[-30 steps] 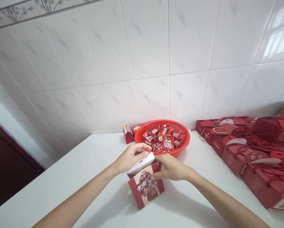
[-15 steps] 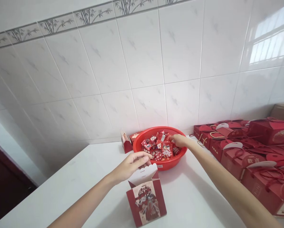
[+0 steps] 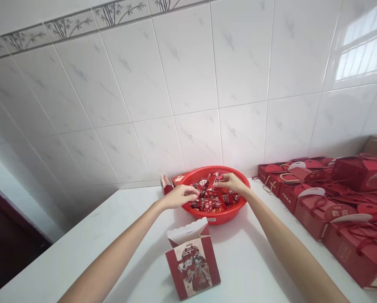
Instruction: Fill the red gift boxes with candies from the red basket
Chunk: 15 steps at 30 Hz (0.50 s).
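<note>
Head view: right-side boxes [image 3: 349, 248] look closed, front box [image 3: 193, 267] open-topped, basket [image 3: 220, 219] holding sweets [image 3: 208, 205]; right hand [image 3: 234, 184] pinches red packet [image 3: 220, 179], left hand [image 3: 179, 196] grip unclear.

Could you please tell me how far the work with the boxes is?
Looks done: the closed red cardboard boxes at the right.
In hand: the left hand and right hand reach among red-wrapped sweets in the round red plastic basket.
Apparently left to do: the red-and-cream printed cardboard box stands open; its contents are hidden.
</note>
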Available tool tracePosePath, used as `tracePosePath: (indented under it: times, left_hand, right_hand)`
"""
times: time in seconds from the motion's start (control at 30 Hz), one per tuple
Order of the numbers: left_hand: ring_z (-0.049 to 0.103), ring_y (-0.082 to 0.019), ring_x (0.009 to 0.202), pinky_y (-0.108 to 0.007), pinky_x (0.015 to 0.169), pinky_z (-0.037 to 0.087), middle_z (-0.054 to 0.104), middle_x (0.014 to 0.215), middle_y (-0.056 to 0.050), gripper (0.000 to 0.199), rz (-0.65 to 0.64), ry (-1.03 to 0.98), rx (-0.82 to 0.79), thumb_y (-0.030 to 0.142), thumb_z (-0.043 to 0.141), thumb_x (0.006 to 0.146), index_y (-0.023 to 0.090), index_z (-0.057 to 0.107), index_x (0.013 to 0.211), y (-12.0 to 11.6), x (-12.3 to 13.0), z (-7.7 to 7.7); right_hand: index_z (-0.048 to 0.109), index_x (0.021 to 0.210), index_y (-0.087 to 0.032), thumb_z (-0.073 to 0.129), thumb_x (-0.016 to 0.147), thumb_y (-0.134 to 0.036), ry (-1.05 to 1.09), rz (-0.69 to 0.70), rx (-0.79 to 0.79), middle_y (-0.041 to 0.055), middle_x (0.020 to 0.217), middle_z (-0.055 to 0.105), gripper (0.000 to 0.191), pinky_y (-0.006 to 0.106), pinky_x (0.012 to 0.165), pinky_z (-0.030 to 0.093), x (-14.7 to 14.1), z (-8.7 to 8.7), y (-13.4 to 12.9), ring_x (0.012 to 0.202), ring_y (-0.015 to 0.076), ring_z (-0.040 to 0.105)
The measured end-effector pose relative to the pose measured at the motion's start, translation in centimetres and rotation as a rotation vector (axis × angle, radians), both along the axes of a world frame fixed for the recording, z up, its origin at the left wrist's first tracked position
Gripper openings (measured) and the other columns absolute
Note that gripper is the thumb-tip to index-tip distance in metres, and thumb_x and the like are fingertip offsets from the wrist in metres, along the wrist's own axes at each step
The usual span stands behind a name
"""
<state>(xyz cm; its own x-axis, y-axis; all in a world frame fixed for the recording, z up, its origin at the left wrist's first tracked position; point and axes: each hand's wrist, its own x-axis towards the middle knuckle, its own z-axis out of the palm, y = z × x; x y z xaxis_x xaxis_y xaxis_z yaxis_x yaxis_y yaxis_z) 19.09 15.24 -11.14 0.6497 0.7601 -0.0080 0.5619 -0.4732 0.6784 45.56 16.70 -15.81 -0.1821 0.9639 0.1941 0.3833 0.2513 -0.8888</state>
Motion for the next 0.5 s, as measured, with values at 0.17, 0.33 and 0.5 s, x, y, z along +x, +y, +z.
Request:
tracePosePath:
  times: [0.17, 0.33, 0.5]
  left_hand:
    - [0.068, -0.022, 0.085, -0.028, 0.075, 0.049, 0.075, 0.091, -0.004, 0.031, -0.040, 0.260, -0.020, 0.037, 0.076, 0.069, 0.019, 0.073, 0.094, 3.5, 3.8, -2.1]
    - [0.062, -0.022, 0.062, -0.028, 0.060, 0.044, 0.065, 0.060, 0.001, 0.035, -0.043, 0.234, -0.050, 0.037, 0.088, 0.050, 0.020, 0.070, 0.075, 5.1, 5.9, -4.9]
    - [0.065, -0.022, 0.078, -0.028, 0.069, 0.047, 0.070, 0.080, -0.002, 0.035, 0.025, 0.011, -0.009, 0.039, 0.082, 0.061, 0.017, 0.070, 0.085, 5.7, 6.1, -5.8]
  right_hand:
    - [0.043, 0.057, -0.020, 0.078, 0.064, -0.053, 0.233, -0.139, 0.021, -0.0063, 0.053, 0.044, 0.049, 0.022, 0.048, 0.035, 0.3, 0.0, -1.0, 0.052, 0.0081, 0.042]
    - [0.058, 0.068, -0.018, 0.076, 0.066, -0.047, 0.395, -0.084, -0.059, 0.0012, 0.070, 0.062, 0.033, 0.026, 0.058, 0.051, 0.4, 0.3, -1.4, 0.066, 0.0150, 0.061]
    - [0.063, 0.073, -0.019, 0.078, 0.066, -0.040, 0.499, -0.051, -0.125, 0.0056, 0.082, 0.069, 0.027, 0.027, 0.060, 0.056, 0.5, 0.1, -0.9, 0.078, 0.0198, 0.066]
